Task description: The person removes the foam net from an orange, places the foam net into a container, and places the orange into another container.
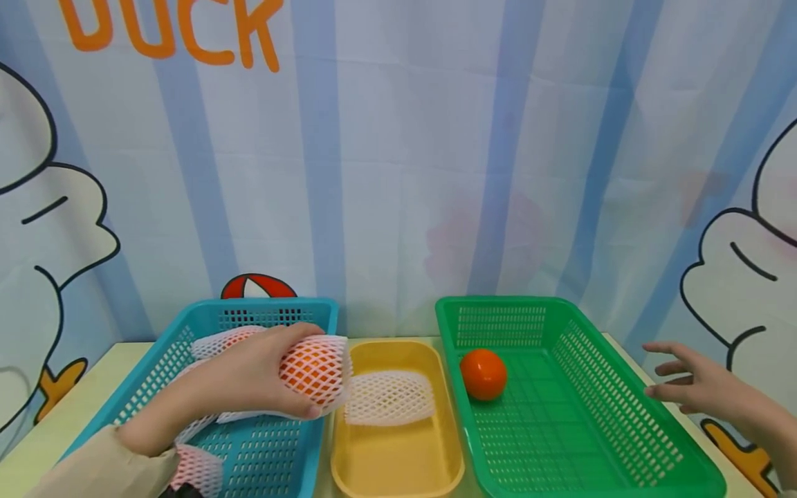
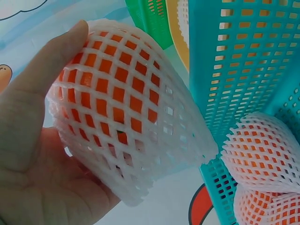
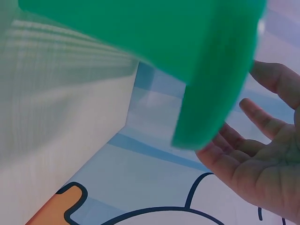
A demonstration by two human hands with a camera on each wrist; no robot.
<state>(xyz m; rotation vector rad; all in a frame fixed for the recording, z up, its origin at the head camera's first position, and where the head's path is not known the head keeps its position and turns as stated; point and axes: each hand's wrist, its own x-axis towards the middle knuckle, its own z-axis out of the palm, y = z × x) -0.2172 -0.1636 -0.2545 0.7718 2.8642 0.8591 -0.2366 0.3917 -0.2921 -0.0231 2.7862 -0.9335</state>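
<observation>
My left hand (image 1: 258, 373) grips a round orange fruit (image 2: 110, 89) wrapped in a white foam net sleeve (image 2: 178, 126), held above the right side of the blue basket (image 1: 274, 443). The sleeve's loose end extends past the fruit. More net-wrapped orange fruits (image 2: 262, 150) lie in that basket, partly hidden by my arm in the head view. My right hand (image 1: 703, 384) holds nothing, its fingers loosely spread near the right rim of the green basket (image 1: 647, 398). One bare orange fruit (image 1: 483, 374) sits inside the green basket by its left wall.
Between the two baskets stands a yellow tray (image 1: 398, 460) with a flattened white foam net sleeve (image 1: 392, 398) in it. All stand on a pale yellow table (image 1: 118, 366). A striped cartoon curtain (image 1: 398, 173) hangs behind.
</observation>
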